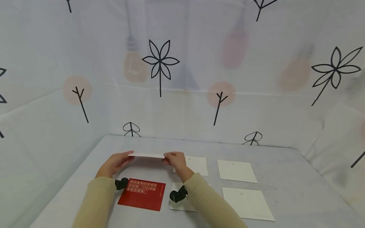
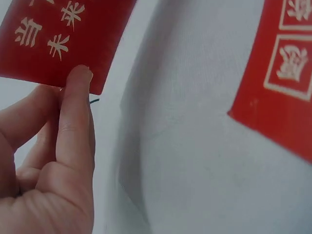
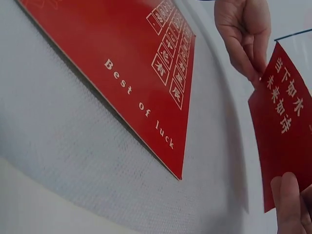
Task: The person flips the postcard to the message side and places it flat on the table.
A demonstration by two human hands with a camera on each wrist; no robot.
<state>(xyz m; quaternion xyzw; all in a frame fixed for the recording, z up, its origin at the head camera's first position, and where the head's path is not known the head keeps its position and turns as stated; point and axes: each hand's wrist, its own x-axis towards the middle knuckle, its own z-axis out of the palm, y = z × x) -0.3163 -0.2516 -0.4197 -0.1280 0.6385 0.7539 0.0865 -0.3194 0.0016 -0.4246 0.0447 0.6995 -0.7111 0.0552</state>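
Observation:
Held up above the table is a red card (image 2: 73, 53) with gold Chinese characters on one face. In the head view its pale other side (image 1: 148, 155) shows as a thin, nearly edge-on strip. My left hand (image 1: 115, 162) pinches it at the left end, thumb and fingers on opposite faces. At the other end my right hand (image 1: 177, 162) pinches it as well. Below and nearer to me lies another red card (image 1: 142, 197), printed with boxed characters and the words "Best of luck".
To the right several white cards lie on the pale tabletop (image 1: 296, 183): a far one (image 1: 196, 165), one (image 1: 182, 204) partly under my right forearm, and two further right, far (image 1: 236, 171) and near (image 1: 248, 202). A patterned white curtain (image 1: 182, 110) hangs behind.

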